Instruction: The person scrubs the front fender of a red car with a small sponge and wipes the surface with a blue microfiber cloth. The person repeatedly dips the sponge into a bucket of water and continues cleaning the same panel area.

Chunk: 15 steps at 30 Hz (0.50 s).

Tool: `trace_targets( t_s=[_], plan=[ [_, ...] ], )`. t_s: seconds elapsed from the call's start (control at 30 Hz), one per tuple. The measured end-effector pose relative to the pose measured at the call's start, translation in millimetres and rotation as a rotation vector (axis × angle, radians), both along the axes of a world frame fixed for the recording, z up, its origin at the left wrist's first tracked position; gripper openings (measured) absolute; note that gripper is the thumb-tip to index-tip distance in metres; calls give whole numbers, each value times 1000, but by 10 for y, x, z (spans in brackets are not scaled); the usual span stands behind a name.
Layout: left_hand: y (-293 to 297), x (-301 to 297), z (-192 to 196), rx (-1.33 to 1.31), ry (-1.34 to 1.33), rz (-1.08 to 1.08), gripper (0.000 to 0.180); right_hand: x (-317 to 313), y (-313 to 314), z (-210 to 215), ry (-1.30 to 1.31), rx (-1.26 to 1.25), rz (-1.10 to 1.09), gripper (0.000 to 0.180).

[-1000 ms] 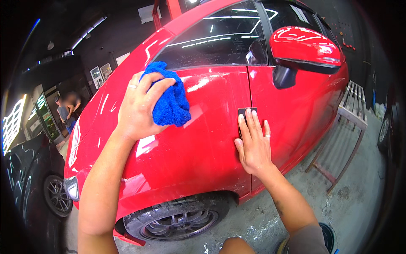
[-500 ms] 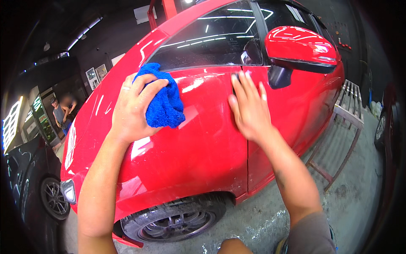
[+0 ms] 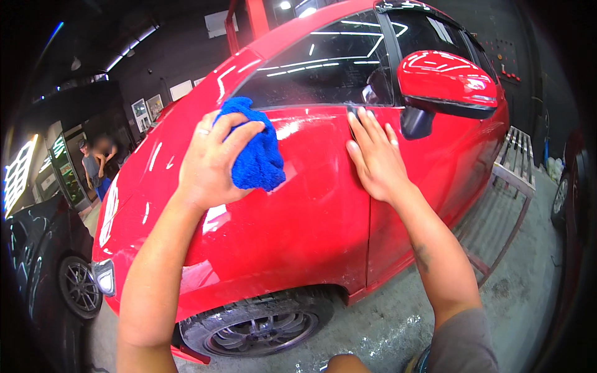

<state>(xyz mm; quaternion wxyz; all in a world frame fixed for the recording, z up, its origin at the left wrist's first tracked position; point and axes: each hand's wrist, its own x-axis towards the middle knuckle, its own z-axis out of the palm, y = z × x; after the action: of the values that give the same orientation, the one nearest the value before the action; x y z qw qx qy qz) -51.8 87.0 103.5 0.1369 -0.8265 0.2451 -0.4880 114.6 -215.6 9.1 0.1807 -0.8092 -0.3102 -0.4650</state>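
Note:
My left hand [image 3: 214,158] is closed round a bunched bright blue cloth [image 3: 258,152], holding it against the red car's [image 3: 298,242] front fender below the windshield. My right hand [image 3: 378,155] lies flat with stretched fingers at the seam between fender and front door, just under the side window. A small dark thing [image 3: 353,109] shows at its index and middle fingertips; most of it is hidden, and I cannot tell its kind. Right of that hand, the red side mirror [image 3: 446,78] juts out on its black foot.
The front wheel [image 3: 261,329] stands below the fender. A slatted metal bench [image 3: 515,161] is beside the car at the right. A dark car [image 3: 46,255] stands at the left, with two people [image 3: 96,165] behind it. Another wheel [image 3: 560,199] shows at the right edge.
My view has shifted, so the car sits a little lower and farther right. My right fingertips have slid slightly up toward the window edge. My left hand still grips the blue cloth.

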Motion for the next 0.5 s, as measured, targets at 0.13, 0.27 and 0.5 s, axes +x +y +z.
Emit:
trace_targets(
  t_s=[0.13, 0.27, 0.5],
  plan=[
    [-96, 55, -22, -14, -11, -34, 91, -15, -52, -40, -15, 32, -57, 62],
    [-29, 14, 13, -8, -23, -5, 89, -442, 756, 229, -101, -25, 23, 63],
    [-90, -21, 21, -14, -26, -47, 88, -191, -90, 171, -7, -129, -127, 65]
  ],
)
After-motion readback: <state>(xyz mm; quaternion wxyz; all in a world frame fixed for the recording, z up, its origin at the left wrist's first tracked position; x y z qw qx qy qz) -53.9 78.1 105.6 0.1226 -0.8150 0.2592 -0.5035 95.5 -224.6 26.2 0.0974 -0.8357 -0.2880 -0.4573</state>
